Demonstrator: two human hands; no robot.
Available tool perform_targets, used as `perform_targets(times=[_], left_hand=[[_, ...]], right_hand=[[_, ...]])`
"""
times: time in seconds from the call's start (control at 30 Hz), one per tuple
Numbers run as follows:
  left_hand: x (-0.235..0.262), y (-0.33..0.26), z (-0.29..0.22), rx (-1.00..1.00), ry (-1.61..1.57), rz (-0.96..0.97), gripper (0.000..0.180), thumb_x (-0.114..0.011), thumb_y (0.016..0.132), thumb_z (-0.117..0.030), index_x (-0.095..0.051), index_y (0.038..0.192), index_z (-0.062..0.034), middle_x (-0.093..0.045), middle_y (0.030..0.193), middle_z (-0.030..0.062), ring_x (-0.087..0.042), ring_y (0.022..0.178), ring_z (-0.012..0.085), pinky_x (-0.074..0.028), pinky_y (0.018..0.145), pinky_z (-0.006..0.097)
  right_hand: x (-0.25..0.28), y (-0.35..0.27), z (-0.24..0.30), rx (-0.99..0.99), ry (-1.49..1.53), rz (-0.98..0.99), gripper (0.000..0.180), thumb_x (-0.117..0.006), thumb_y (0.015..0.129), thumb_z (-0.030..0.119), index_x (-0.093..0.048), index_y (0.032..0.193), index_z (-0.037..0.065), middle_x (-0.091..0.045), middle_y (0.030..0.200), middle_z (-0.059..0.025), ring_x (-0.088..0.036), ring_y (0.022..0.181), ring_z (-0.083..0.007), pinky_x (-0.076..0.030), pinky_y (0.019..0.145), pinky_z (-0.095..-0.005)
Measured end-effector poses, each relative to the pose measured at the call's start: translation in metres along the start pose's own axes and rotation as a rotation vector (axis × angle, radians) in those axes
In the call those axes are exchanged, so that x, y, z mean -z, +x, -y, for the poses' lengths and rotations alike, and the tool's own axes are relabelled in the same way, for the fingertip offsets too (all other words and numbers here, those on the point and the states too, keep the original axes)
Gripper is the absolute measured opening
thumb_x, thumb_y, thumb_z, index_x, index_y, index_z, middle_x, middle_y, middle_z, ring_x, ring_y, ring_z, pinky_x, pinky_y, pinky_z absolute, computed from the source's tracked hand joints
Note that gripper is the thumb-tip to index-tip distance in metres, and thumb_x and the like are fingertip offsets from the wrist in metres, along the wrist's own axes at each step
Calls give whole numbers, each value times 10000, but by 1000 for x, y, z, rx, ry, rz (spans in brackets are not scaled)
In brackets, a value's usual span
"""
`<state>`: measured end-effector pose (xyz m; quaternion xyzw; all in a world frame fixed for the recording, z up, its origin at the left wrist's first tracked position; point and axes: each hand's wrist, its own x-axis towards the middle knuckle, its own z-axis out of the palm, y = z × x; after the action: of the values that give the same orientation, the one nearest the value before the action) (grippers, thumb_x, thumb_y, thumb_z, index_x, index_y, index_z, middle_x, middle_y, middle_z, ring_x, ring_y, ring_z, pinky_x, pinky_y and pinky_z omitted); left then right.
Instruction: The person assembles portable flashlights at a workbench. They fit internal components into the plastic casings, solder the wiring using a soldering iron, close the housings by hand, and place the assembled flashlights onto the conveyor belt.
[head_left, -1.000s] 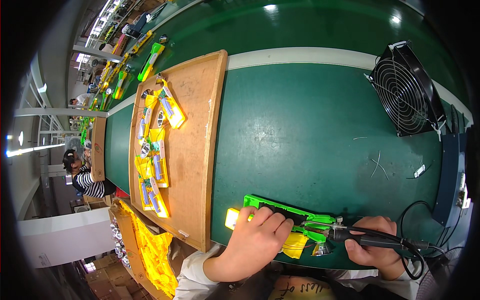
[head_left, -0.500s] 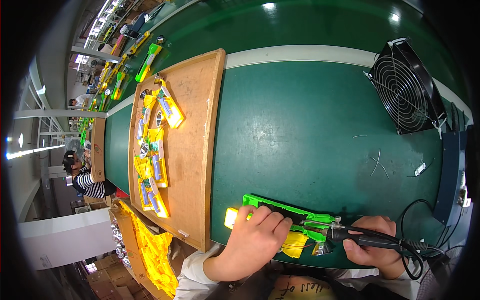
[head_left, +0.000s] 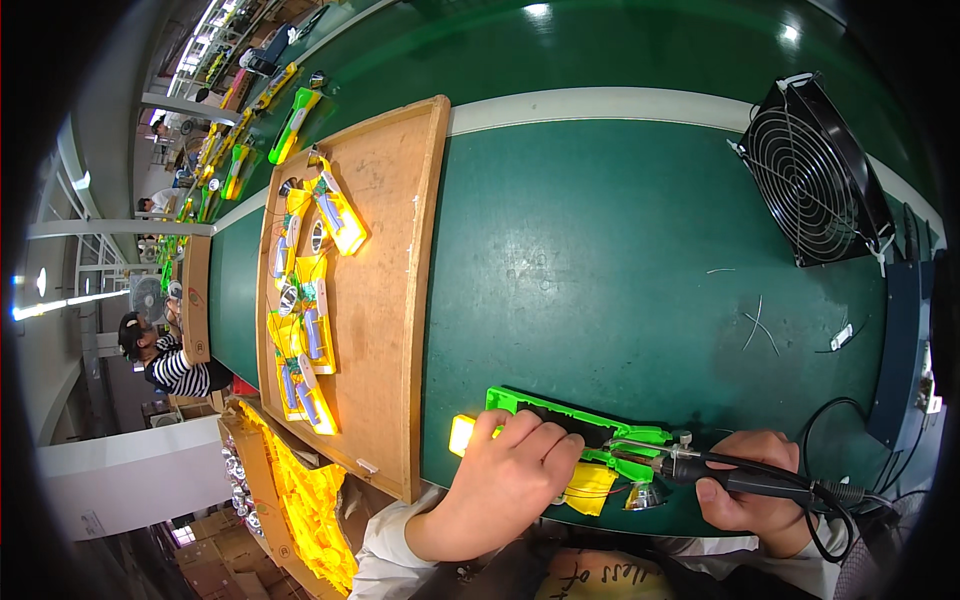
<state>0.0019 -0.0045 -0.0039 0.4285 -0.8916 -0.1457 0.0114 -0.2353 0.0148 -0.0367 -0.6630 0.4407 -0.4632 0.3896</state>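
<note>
Green matting covers the workbench (head_left: 600,260), which fills most of the head view. At far left, a seated person in a striped shirt (head_left: 170,365) works at a neighbouring station, well apart from the wearer. Beside the bench's near-left corner stands a cardboard box of yellow plastic parts (head_left: 305,500). On the bench lies a long wooden board (head_left: 385,300) carrying a row of yellow-and-green assemblies (head_left: 305,310), each with a bluish insert. Nearer the wearer, at the bench's front edge, lies a bright green plastic housing (head_left: 560,415) with a lit yellow end (head_left: 461,435). The left hand (head_left: 510,480) rests on top of this housing, fingers curled down over it and pressing it to the mat. Just under the housing's right end a yellow piece (head_left: 590,490) and thin wires show. The right hand (head_left: 755,490) is closed around the dark handle of a soldering iron (head_left: 730,475), whose metal tip meets the housing's right end; its black cable trails off to the right. Loose wire offcuts (head_left: 755,325) lie on the mat farther back, and a black square cooling fan (head_left: 815,175) stands tilted at the far right.
</note>
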Motion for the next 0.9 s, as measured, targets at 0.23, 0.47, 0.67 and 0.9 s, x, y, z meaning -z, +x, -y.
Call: perform_targets(times=[0.23,0.47,0.67,0.9], left_hand=[[-1,1,0,-8,-13,-1,200,-663,615,-108,-599,803,-90,-550,765,-21,-504,722,141,-362,663,297],[-1,2,-1,-5,-12,-4,205,-650,596,-106,-599,795,-99,-539,750,-30,-497,722,134,-359,670,291],[-3,3,0,-7,-8,1,206,-646,591,-113,-598,791,-105,-531,746,-35,-491,724,130,-357,675,290],[0,4,-1,-13,-3,21,219,-632,595,-124,-590,808,-100,-528,759,-29,-491,735,133,-360,682,295]], right_hand=[[-2,0,-1,10,2,5,259,-713,637,137,-505,763,47,-561,560,-34,-551,423,-147,-429,396,-224],[-4,-2,-2,1,14,-4,257,-711,633,128,-506,768,50,-562,565,-28,-546,418,-142,-423,392,-222],[-4,-3,-4,-8,21,-3,264,-715,631,131,-508,775,53,-561,570,-25,-546,420,-142,-423,393,-222],[-3,-1,-2,-12,8,5,271,-719,629,138,-506,773,54,-563,572,-27,-547,422,-143,-427,396,-227]])
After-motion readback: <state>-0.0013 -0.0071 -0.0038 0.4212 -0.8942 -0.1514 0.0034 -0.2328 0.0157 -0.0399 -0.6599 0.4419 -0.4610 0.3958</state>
